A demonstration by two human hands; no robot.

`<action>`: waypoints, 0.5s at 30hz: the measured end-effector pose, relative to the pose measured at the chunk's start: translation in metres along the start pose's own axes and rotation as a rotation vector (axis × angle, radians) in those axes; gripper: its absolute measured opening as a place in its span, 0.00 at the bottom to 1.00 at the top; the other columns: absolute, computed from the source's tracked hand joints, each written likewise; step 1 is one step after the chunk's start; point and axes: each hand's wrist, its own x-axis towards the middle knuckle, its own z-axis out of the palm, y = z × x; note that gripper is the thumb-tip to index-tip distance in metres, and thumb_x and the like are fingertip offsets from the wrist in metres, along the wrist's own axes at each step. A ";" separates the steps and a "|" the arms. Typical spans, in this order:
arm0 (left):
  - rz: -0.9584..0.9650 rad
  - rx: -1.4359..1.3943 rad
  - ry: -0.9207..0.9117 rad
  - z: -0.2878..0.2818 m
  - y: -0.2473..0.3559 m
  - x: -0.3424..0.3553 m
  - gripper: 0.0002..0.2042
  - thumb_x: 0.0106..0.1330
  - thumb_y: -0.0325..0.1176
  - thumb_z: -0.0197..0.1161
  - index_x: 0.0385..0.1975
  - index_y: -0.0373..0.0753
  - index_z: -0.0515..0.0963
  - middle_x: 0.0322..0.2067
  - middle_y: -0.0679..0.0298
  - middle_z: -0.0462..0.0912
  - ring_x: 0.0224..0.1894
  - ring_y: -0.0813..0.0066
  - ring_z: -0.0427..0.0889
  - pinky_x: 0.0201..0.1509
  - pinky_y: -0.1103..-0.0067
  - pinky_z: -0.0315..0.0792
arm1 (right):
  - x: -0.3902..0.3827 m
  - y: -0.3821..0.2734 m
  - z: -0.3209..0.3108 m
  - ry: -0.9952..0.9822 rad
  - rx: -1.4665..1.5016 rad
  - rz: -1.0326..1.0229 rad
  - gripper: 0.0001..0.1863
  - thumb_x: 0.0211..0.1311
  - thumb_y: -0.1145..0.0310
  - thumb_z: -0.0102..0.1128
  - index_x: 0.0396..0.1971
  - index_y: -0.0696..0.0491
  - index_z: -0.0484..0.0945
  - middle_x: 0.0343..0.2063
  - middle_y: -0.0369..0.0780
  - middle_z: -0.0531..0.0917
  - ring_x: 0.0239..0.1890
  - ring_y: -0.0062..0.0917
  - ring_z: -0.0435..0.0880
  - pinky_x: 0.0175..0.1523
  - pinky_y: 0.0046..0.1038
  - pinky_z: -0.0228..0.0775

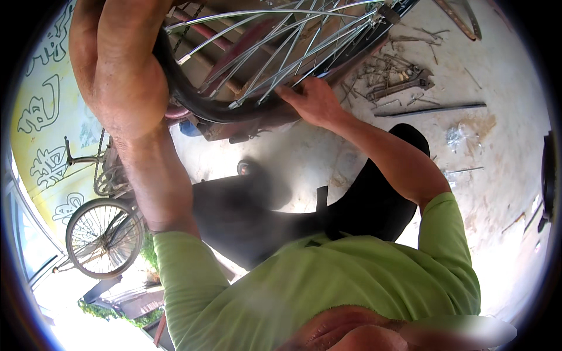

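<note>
Spokes (287, 10) of slim, shiny metal meet a curved black rim (213, 110) at the right hand (313, 102), whose grip I cannot tell.

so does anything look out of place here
Yes: thin metal rods and a brownish metal wrench lie jumbled on the pale concrete floor, right of the black-tyred spoked wheel. It looks untidy; I see no clear damage.
</note>
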 end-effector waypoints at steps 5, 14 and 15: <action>0.041 -0.116 -0.090 -0.016 -0.024 0.000 0.40 0.64 0.58 0.67 0.64 0.29 0.67 0.44 0.52 0.82 0.43 0.64 0.85 0.47 0.72 0.79 | 0.000 0.000 0.007 0.074 0.032 0.079 0.28 0.66 0.46 0.57 0.43 0.60 0.83 0.27 0.50 0.85 0.34 0.41 0.86 0.44 0.39 0.75; 0.155 -0.287 -0.158 -0.013 -0.047 -0.012 0.38 0.63 0.54 0.69 0.62 0.28 0.69 0.44 0.54 0.82 0.45 0.66 0.83 0.49 0.74 0.78 | -0.002 -0.002 0.005 0.146 -0.117 0.120 0.29 0.63 0.47 0.61 0.43 0.63 0.84 0.34 0.52 0.86 0.40 0.42 0.86 0.49 0.41 0.75; 0.171 -0.311 -0.185 -0.005 -0.050 -0.012 0.37 0.63 0.54 0.69 0.62 0.28 0.69 0.44 0.54 0.82 0.45 0.66 0.83 0.49 0.74 0.78 | -0.002 0.005 0.008 0.167 -0.086 0.150 0.29 0.63 0.47 0.61 0.43 0.63 0.84 0.33 0.53 0.86 0.39 0.42 0.86 0.48 0.41 0.75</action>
